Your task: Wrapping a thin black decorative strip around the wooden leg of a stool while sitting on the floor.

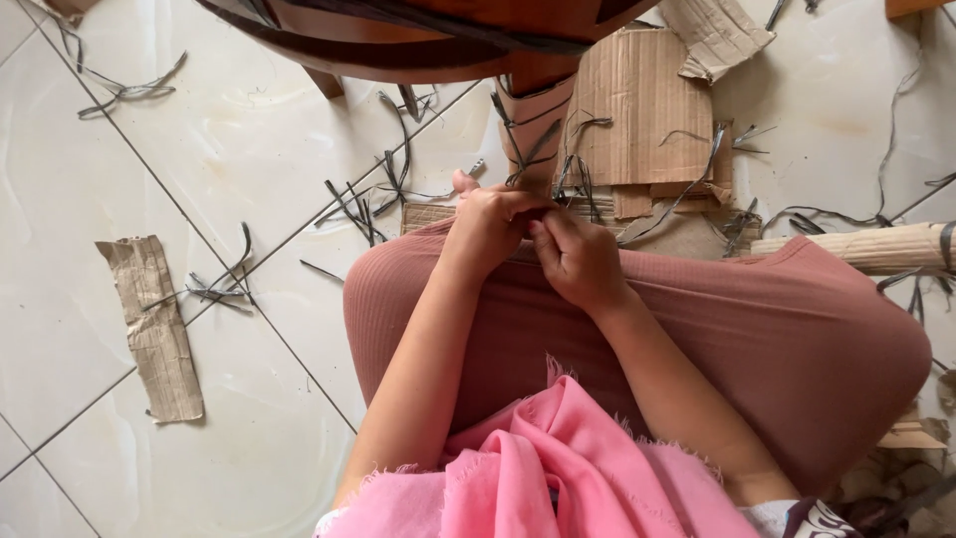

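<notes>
My left hand (485,229) and my right hand (576,261) meet above my knees, fingers closed together on a thin dark grey strip (526,159) that runs up to a cardboard-wrapped furniture leg (533,125). Several dark strips are bound around that leg. My legs, in a dusty pink ribbed garment (797,329), lie across the view. A pink scarf (543,468) hangs at the bottom.
Brown wooden furniture (418,40) stands at the top. Corrugated cardboard sheets (637,100) lie on the white tiled floor (149,149). A torn cardboard strip (154,324) lies at left. Loose dark strip offcuts (363,194) are scattered around. A wrapped roll (866,249) lies at right.
</notes>
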